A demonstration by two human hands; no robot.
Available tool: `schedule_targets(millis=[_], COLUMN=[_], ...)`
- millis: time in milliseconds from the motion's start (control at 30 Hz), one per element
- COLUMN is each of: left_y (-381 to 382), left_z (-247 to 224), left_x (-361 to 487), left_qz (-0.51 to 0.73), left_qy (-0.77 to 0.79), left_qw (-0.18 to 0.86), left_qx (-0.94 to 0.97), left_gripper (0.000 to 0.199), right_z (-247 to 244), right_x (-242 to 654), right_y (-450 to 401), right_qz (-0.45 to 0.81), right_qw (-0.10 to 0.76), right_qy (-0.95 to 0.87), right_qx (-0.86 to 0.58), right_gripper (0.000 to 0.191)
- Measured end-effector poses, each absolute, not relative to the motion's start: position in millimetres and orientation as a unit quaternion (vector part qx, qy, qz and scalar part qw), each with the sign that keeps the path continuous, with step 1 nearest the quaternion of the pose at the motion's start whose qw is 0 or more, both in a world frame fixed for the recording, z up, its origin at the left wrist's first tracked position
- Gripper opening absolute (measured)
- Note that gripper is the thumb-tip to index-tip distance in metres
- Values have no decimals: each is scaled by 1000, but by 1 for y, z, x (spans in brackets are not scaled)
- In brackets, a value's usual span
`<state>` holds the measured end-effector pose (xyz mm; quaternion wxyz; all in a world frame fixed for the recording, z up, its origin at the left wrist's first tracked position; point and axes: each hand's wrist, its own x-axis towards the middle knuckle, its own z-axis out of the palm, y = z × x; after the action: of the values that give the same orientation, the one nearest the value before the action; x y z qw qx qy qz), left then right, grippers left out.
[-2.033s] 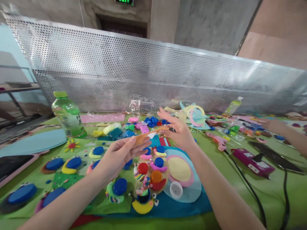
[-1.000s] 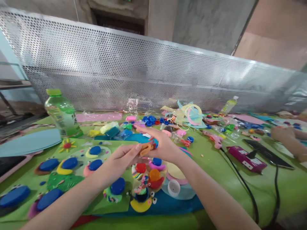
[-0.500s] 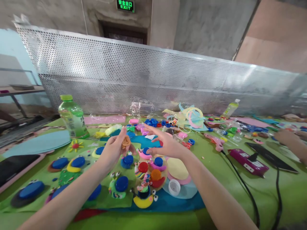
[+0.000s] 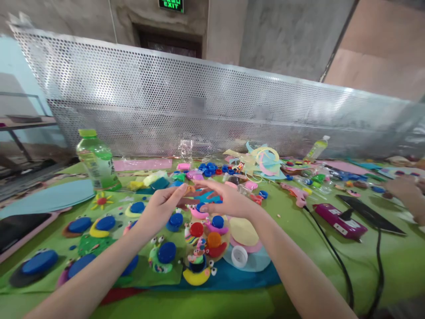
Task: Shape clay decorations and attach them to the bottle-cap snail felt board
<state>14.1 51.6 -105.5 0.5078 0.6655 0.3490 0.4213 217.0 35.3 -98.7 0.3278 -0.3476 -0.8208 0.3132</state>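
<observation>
My left hand [image 4: 162, 204] pinches a small lump of orange-brown clay [image 4: 190, 189] between thumb and fingers. Across from it, my right hand [image 4: 231, 201] has its fingers stretched out and its thumb apart. Its fingertips reach the lump; whether they touch it I cannot tell. Below both hands lie clay snails built round bottle caps: one with a red cap [image 4: 196, 229], one with an orange cap [image 4: 214, 239] and a green one with a blue cap [image 4: 166, 252]. A yellow clay snail [image 4: 196, 278] lies nearest me. Part of the lump is hidden by fingers.
A green drink bottle [image 4: 98, 161] stands at the left, near a dark tablet [image 4: 20, 230]. Blue caps [image 4: 208, 169] and paper strips [image 4: 265, 160] lie at the back. To the right are a pink glue gun [image 4: 299, 195], a purple power strip [image 4: 340, 221] and another person's hand [image 4: 403, 192].
My right hand has moved left to meet my left hand at the clay lump. The left hand has tipped over toward the right, and the lump is now more covered.
</observation>
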Motion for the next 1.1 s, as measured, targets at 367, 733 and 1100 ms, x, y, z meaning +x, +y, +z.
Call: schedule_targets(millis=[367, 733, 1100], left_y=[53, 52, 49], left_z=[-104, -100, -96], left_x=[21, 17, 8], left_qz=[462, 464, 483], left_qy=[287, 280, 286], left_qw=[578, 594, 597], left_qx=[608, 595, 573], left_gripper=[46, 42, 61], right_z=[-105, -103, -164], right_x=[231, 234, 248], right_y=[51, 55, -90], right_qz=[317, 298, 13], right_qw=[402, 420, 351], right_qy=[-777, -761, -764], right_qx=[-366, -394, -542], right_gripper=[56, 49, 33])
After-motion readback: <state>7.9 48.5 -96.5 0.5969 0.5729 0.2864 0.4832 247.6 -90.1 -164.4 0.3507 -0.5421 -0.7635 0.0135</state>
